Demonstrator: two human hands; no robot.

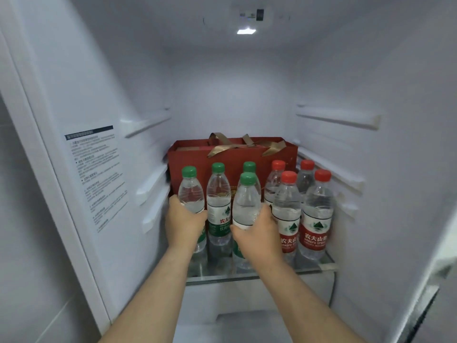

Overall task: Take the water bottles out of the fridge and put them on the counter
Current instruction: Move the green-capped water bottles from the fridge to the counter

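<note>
Left hand [184,222]: we are gripping the leftmost green-capped bottle [191,191], standing on the fridge shelf [247,277].
Right hand [257,231]: we are gripping the front green-capped bottle [246,201].
Risk: drawing both out, we could be toppling the close-packed red-capped bottles [316,214] beside.

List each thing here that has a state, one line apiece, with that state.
Fridge, open, interior light on.
Left grip, holds leftmost green-capped bottle, upright, capped.
Right grip, holds front green-capped bottle, upright, capped.
Other two green-capped bottles, upright, capped, untouched on glass shelf.
Four red-capped bottles, upright, capped, untouched.
Red gift bag, upright behind the bottles, handles flopped.
</note>
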